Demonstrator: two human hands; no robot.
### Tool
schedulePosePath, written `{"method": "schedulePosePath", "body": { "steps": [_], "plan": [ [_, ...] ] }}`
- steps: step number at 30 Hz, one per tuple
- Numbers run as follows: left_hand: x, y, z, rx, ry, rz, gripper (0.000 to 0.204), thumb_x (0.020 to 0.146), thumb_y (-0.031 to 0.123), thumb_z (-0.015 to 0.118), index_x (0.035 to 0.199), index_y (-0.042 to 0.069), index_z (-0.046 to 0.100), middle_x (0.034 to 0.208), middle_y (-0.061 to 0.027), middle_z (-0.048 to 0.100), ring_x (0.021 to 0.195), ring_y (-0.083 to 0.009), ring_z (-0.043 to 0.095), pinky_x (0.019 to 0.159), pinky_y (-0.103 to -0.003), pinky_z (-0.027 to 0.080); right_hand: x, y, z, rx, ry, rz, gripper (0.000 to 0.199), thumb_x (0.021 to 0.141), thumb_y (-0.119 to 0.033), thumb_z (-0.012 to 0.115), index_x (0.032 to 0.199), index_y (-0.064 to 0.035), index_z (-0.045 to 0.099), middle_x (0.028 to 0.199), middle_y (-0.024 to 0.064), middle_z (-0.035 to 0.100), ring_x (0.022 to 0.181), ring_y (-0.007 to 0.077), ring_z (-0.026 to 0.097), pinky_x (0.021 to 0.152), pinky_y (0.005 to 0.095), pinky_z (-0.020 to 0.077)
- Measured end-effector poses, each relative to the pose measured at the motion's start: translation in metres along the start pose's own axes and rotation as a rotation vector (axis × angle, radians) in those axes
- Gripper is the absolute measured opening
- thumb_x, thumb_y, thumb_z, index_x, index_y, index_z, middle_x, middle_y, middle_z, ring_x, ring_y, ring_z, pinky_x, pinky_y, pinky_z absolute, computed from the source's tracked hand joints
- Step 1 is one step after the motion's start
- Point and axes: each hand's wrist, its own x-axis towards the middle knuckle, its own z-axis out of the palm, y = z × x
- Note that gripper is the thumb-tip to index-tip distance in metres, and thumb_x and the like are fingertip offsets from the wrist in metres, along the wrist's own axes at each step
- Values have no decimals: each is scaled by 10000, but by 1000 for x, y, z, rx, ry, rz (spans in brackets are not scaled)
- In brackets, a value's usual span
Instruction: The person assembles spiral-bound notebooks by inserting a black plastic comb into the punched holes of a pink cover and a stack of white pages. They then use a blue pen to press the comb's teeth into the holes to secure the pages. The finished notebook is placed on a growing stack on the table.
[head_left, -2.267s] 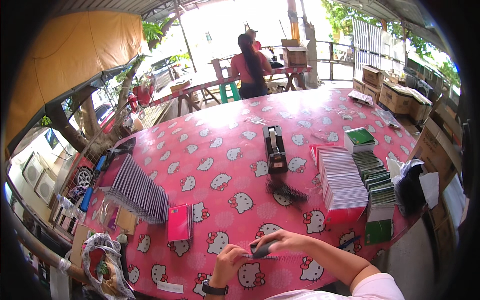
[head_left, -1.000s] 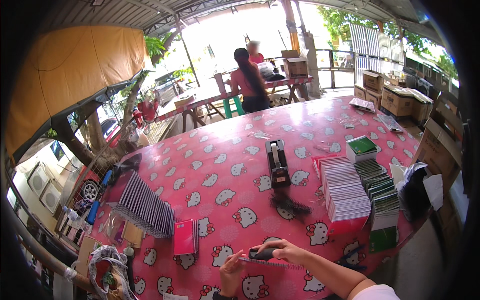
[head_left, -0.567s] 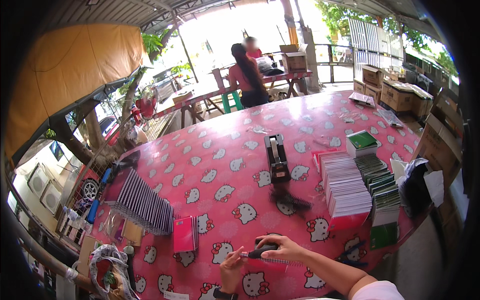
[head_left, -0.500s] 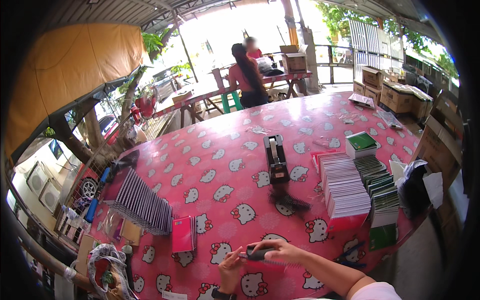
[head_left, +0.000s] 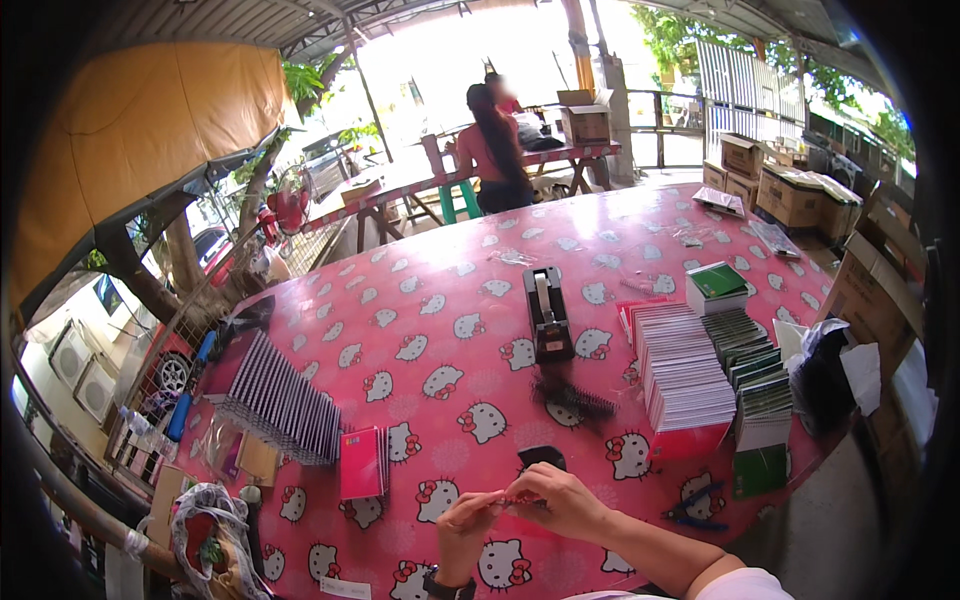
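Observation:
My left hand (head_left: 463, 522) and my right hand (head_left: 562, 500) meet near the front edge of a round table with a pink cartoon-cat cloth (head_left: 450, 300). Their fingertips pinch a small thin red strip (head_left: 510, 498) between them; what it is cannot be told. A small black object (head_left: 541, 458) lies on the cloth just beyond my right fingers. There is a dark watch (head_left: 445, 585) on my left wrist. A stack of pink notebooks (head_left: 362, 462) lies to the left of my hands.
A black tape dispenser (head_left: 548, 315) and black spiral coils (head_left: 575, 400) sit mid-table. White (head_left: 685, 370) and green (head_left: 755, 375) booklet stacks stand right, a fanned row of spiral notebooks (head_left: 280, 400) left. A person (head_left: 495, 150) sits at a far table. Cardboard boxes (head_left: 790, 190) line the right.
The dark object that my right hand held over the cloth now lies on the table beyond my fingers. Both hands have closed on the thin red strip.

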Motion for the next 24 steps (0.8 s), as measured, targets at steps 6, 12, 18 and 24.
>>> {"method": "schedulePosePath", "body": {
  "steps": [6,12,18,24],
  "plan": [
    [-1,6,9,-53,76,-68,199,838,-82,643,1022,-13,678,917,-53,679,833,-82,618,738,-200,491,-2,-4,10,34,109,46,200,784,-122,730,923,-52,604,825,75,595,807,236,586,690,341,489],
    [-4,11,10,-44,99,-38,199,835,-83,649,1021,-15,678,936,-56,665,849,-90,622,741,-203,496,-2,-5,10,32,97,-2,210,777,-118,729,943,-51,619,845,76,623,822,244,581,715,355,487],
    [-7,8,12,-24,127,-27,201,829,-91,648,1013,-17,678,936,-56,660,858,-99,623,749,-203,497,-5,-8,5,-4,62,73,231,795,-127,723,1001,-53,648,857,82,656,847,249,585,763,348,488],
    [-9,16,18,-7,140,-27,184,827,-85,653,995,-17,683,929,-55,661,872,-101,622,756,-205,494,-8,-8,7,84,75,90,214,778,-71,716,979,-57,643,853,77,642,834,240,572,746,345,484]
  ]
}}
